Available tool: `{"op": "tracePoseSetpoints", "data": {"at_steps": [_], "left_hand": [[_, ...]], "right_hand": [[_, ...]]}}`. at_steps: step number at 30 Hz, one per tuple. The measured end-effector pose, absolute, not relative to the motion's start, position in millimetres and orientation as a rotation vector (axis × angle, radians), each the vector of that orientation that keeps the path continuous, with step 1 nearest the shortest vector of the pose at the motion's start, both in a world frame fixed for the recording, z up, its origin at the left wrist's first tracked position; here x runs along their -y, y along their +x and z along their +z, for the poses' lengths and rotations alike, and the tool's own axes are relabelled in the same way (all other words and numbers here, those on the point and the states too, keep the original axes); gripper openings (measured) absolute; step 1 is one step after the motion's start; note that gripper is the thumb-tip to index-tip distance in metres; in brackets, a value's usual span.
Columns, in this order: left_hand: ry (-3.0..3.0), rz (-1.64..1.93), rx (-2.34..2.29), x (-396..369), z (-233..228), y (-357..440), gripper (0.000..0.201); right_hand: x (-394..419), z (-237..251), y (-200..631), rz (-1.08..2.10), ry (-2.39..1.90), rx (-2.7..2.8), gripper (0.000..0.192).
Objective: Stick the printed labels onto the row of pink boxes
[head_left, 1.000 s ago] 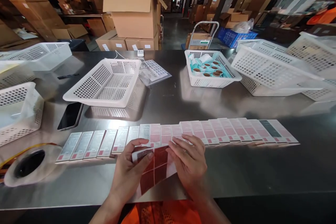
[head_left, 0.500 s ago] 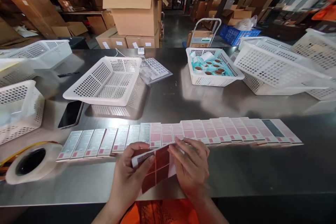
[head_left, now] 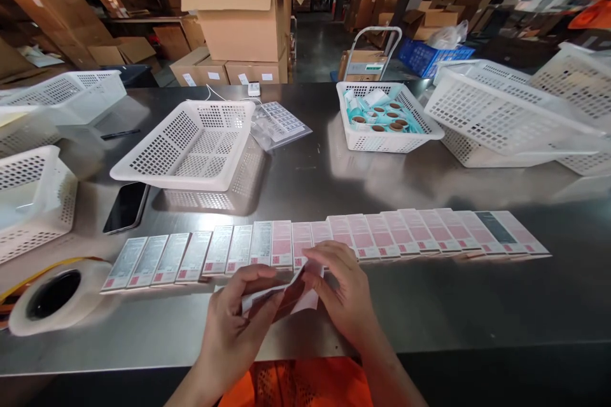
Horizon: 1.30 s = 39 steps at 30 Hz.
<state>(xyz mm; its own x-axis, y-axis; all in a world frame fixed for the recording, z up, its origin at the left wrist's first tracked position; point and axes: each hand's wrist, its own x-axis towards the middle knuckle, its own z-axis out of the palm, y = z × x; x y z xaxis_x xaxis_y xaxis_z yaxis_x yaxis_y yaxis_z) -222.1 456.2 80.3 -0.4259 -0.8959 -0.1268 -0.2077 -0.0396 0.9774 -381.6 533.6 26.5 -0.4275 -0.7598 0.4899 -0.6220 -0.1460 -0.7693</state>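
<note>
My left hand (head_left: 238,318) grips the left part of a white-edged sheet of dark red squares (head_left: 296,296), which looks like a label sheet, between thumb and fingers. At the sheet's right side, my right hand (head_left: 341,289) pinches its upper edge, thumb against fingertips. The sheet is bent and raised above the table's front. Just beyond both hands runs a row of flat, thin boxes (head_left: 238,248), overlapping side by side. Those on the left look silvery, those on the right pink (head_left: 382,235). My fingers cover the lower ends of a few boxes.
A steel table (head_left: 453,305) carries everything. At left lie a roll of clear tape (head_left: 52,296) and a phone (head_left: 126,206). Beyond are a white basket (head_left: 191,146), printed sheets in a plastic sleeve (head_left: 281,124), a basket of teal rolls (head_left: 386,117) and stacked baskets (head_left: 506,121) at right.
The sheet has been folded or tilted, so less of its red face shows. My right hand has moved slightly left and up, nearer my left hand.
</note>
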Motion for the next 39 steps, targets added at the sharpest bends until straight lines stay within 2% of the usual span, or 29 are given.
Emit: {"op": "tracePoseSetpoints", "data": {"at_steps": [3,7,11,17,24,28,33,36,39], "left_hand": [[1.214,-1.500,1.694,-453.5,80.6,-220.1,0.029],[1.342,-1.520,1.651,-447.2,80.0,-218.5,0.048],[1.371,-1.586,1.584,-446.8,82.2,-220.4,0.056],[1.389,-1.571,1.579,-449.8,86.6,-221.9,0.055],[1.365,-1.524,1.581,-452.3,80.8,-220.6,0.050],[1.347,-1.540,1.545,-453.5,80.7,-222.4,0.049],[1.261,-1.606,1.404,-438.8,69.6,-222.7,0.044],[1.248,-1.676,1.328,-419.3,55.2,-217.6,0.047],[1.239,-1.792,1.224,-395.1,45.3,-207.5,0.054]], "right_hand": [[-535.8,28.1,-386.5,-1.589,-1.662,-1.800,0.007],[-538.7,28.4,-390.0,-1.557,-1.704,-1.712,0.010],[-539.9,29.4,-389.8,-1.566,-1.740,-1.759,0.017],[-539.8,32.0,-385.7,-1.671,-1.721,-1.888,0.005],[-540.4,37.3,-380.1,-1.647,-1.663,-2.009,0.015],[-540.0,37.1,-375.7,-1.670,-1.775,-2.164,0.021],[-545.7,34.2,-362.8,-1.392,-2.162,-2.348,0.016],[-559.1,33.6,-356.5,-1.168,-2.381,-2.166,0.016],[-579.2,36.0,-355.6,-1.162,-2.376,-1.860,0.017]]}}
